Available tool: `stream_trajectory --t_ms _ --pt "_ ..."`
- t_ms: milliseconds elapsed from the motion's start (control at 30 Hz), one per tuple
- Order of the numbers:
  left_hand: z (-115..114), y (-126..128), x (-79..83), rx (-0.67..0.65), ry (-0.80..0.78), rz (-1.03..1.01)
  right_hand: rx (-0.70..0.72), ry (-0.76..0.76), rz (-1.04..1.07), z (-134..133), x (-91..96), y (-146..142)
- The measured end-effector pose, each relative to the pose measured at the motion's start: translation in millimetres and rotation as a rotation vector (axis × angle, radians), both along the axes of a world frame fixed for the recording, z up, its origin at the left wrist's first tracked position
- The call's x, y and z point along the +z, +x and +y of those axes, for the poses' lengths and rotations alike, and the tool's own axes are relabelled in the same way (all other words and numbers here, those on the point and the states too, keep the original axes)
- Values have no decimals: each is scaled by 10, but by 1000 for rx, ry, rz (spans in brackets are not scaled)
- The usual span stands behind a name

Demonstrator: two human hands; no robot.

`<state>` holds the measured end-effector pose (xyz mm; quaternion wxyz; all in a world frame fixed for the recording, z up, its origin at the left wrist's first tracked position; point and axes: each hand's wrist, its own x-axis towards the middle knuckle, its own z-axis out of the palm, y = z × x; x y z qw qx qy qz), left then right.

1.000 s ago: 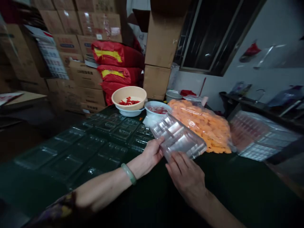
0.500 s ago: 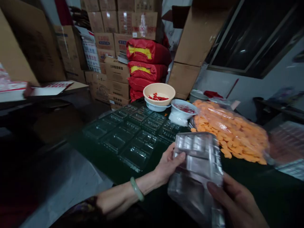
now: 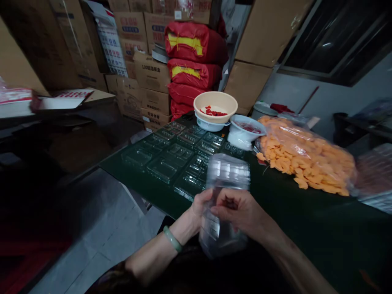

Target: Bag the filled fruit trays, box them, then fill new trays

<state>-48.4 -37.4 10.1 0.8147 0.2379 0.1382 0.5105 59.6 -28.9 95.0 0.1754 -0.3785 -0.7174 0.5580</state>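
My left hand point(image 3: 201, 208), below a pale green bangle, grips the left side of a stack of clear plastic trays point(image 3: 229, 169). The stack is tilted in front of me and blurred by motion. Over its middle lies my right hand point(image 3: 241, 210), thumb and fingers pinched together at the stack's surface; whether a single tray's edge is between them I cannot make out. Beyond the hands, several clear compartment trays point(image 3: 163, 168) lie in rows on the dark green table point(image 3: 275, 228).
A cream basin point(image 3: 216, 98) with red pieces sits on a light blue basin point(image 3: 210, 125). Beside it stands a white bowl point(image 3: 246, 127) of red pieces. A clear bag of orange pieces point(image 3: 309, 157) lies at the right. Red sacks point(image 3: 196, 43) and cardboard boxes point(image 3: 153, 73) are stacked behind.
My right hand has moved from the stack's lower right edge onto its middle, fingers now pinched. The stack has shifted left and turned. The camera view has tipped downward.
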Motion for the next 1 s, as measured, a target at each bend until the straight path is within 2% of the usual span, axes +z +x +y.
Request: stream_trajectory --t_ms 67,133,300,367,467,533,633,733,800,900,1000 --pt "0 -17 1 -82 96 4 26 -92 -24 72 15 21" --pt "5 -21 17 -106 138 24 48 -146 -30 132 34 46" --pt "28 -4 47 -99 55 7 90 -167 -5 200 15 104" --pt "37 16 37 -32 -11 10 74 -51 -42 170 -43 111" --pt "46 52 3 86 -114 -1 -28 329 -102 60 -122 103" --pt "54 54 -27 85 -142 -17 -31 484 -79 -10 -100 128" --pt "76 -26 -63 74 -137 -63 -35 444 6 2 67 339" --pt "100 -208 -64 131 -126 -153 -234 347 108 223 171 818" --pt "104 -352 -47 141 -116 -168 -346 182 202 467 51 1205" --pt "86 -536 -24 205 -102 -124 -500 -136 233 875 -388 1696" --pt "56 -661 -27 362 -148 -69 -718 -146 82 1238 -818 1992"
